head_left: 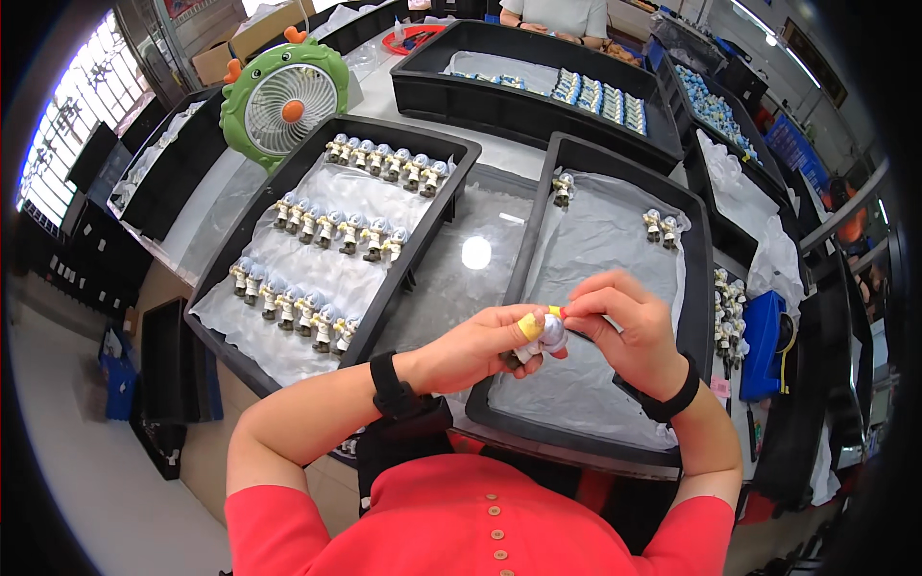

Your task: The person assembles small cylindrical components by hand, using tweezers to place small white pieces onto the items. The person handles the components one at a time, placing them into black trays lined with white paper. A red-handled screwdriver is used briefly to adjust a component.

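My left hand (485, 344) is closed around a small figurine (551, 334) with a silver-blue head, white body and dark base. A yellow covering wraps the tip of my left thumb. Close against the figurine's head, the fingers of my right hand (624, 322) are pinched together. A tiny yellow and red bit shows at those fingertips; whether it is a part or a finger cover I cannot tell. Both hands are above the near part of the right black tray (523, 427), whose paper liner carries a few like figurines (661, 228) at its far end.
On the left, another black tray (461, 158) holds three rows of figurines. Behind it stands a green cartoon-shaped fan (288, 101). A larger tray (538, 108) with blue-and-white pieces lies beyond, with another person (557, 17) behind it. More figurines (728, 317) and a blue bin (764, 346) are at right.
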Action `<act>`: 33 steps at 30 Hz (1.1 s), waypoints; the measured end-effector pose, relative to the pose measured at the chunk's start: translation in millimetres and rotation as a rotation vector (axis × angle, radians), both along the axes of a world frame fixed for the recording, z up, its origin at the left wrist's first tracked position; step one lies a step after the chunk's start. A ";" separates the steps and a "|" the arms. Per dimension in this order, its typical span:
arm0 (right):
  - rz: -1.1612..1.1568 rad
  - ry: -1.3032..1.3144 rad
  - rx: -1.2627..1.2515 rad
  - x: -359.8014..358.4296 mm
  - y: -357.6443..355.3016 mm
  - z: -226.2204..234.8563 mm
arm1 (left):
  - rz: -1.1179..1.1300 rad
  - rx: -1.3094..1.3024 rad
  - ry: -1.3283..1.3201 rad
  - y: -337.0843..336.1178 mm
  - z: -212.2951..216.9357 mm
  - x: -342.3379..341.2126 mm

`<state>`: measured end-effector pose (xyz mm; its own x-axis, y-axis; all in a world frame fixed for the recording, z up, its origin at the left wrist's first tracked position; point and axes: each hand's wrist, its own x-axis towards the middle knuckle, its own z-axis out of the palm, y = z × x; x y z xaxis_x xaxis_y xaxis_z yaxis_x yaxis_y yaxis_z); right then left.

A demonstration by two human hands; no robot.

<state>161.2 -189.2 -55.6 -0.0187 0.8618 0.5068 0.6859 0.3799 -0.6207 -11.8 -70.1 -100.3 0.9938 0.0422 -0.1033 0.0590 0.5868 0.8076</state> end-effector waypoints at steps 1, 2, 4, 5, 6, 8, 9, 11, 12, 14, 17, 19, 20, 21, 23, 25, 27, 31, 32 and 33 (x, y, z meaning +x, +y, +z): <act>-0.033 -0.022 0.033 1.6 0.2 0.6 | -0.010 0.006 -0.003 -1.2 1.9 -0.9; -0.007 -0.012 0.020 0.8 -0.5 1.8 | -0.020 0.011 -0.006 -1.9 2.9 -1.1; 0.045 0.011 -0.008 -2.3 -2.8 3.9 | -0.040 0.009 -0.040 0.8 -3.4 0.9; 0.012 -0.007 -0.001 -1.0 -1.3 2.2 | -0.051 0.008 -0.057 1.5 -5.6 1.4; -0.021 -0.025 0.006 1.4 1.4 -1.0 | -0.048 0.018 -0.053 0.9 -5.4 1.0; -0.036 -0.032 0.011 2.4 1.6 -0.5 | -0.043 0.042 -0.046 0.5 -3.3 0.2; -0.017 -0.020 0.006 0.8 -1.7 2.3 | -0.044 0.039 -0.051 0.7 -3.0 0.7; -0.010 0.021 -0.014 -2.2 -3.8 1.4 | -0.048 0.026 -0.056 0.2 -4.3 1.7; -0.022 0.049 -0.025 -5.2 -2.1 -1.4 | -0.029 0.022 -0.055 0.3 -4.8 1.5; -0.047 0.045 -0.003 -5.6 -1.6 -2.6 | 0.004 0.018 -0.055 1.1 -4.3 1.3; -0.049 -0.009 0.042 -4.0 -1.2 -0.9 | 0.008 0.048 0.003 -4.3 2.5 -0.9; -0.019 0.012 0.004 -11.4 -6.1 1.9 | 0.016 0.027 -0.026 -1.6 -2.6 1.6; -0.053 -0.001 0.021 -11.1 -4.8 0.5 | 0.017 0.016 -0.039 -1.4 -4.4 2.5; -0.088 -0.014 0.037 -9.4 -1.7 -2.1 | 0.010 0.038 -0.033 -2.8 -4.2 2.2; -0.120 0.016 0.058 -7.2 1.0 -1.8 | 0.004 0.093 -0.022 -2.8 -1.8 0.5; -0.122 0.103 0.052 -4.1 -2.1 1.6 | 0.016 0.048 -0.038 -1.0 -3.1 1.3; -0.114 0.128 0.041 -3.6 -4.4 3.2 | 0.021 0.023 -0.050 -0.7 -4.5 0.6; -0.098 0.126 -0.015 -3.3 -9.5 8.4 | 0.018 0.022 -0.057 -0.6 -3.8 1.1; -0.101 0.116 -0.012 -4.0 -10.5 8.0 | 0.022 0.021 -0.056 -0.8 -3.5 0.7; -0.103 0.107 -0.009 -4.8 -11.4 7.6 | 0.025 0.020 -0.063 -0.9 -3.2 0.5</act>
